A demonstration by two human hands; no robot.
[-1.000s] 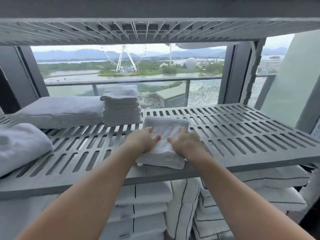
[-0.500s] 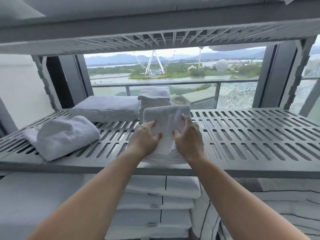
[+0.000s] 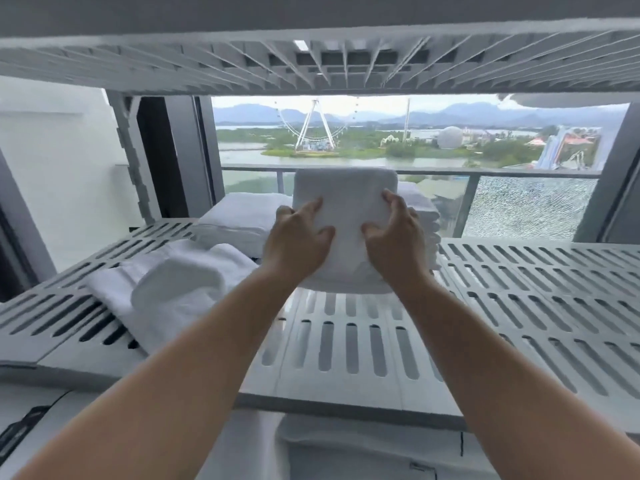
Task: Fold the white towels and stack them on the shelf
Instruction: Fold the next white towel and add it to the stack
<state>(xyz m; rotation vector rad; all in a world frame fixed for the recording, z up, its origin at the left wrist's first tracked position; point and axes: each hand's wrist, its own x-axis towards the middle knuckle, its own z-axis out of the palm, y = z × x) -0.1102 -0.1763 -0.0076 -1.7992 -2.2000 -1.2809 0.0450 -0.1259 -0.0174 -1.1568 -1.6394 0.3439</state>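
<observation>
We grip a folded towel [image 3: 346,195] in the curled fingers of our left hand [image 3: 298,242] and right hand [image 3: 394,240], just short of the far stack [image 3: 424,216], while a loose towel [image 3: 180,289] at near left awaits folding.

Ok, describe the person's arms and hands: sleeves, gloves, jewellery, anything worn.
Nothing worn shows. The left hand and right hand are bare, with no gloves and no rings on the fingers in view. The left forearm and right forearm are uncovered to the frame's edge: no sleeves, watch or bracelet.

Slatted grey shelf [image 3: 519,306], rumpled towel [image 3: 180,289] left, folded linen [image 3: 239,220], towel stack [image 3: 423,216] behind
</observation>
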